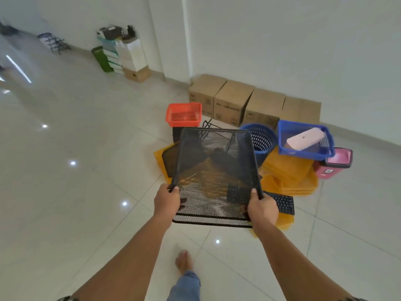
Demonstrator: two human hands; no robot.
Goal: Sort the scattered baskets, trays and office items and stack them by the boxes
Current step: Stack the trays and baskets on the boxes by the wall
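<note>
One black mesh tray (214, 170) held above the floor (86, 192), near four cardboard boxes (234, 98); left grip (167, 200) and right grip (262, 206) each curled round a near corner. Nearby: one red basket (184, 115), one keyboard (284, 203).

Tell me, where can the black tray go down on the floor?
Bare floor for the tray lies left of the red basket and yellow sheets, and on the near tiles before the keyboard. Between the boxes and keyboard it is crowded: blue bin, blue basket, pink bin.
</note>
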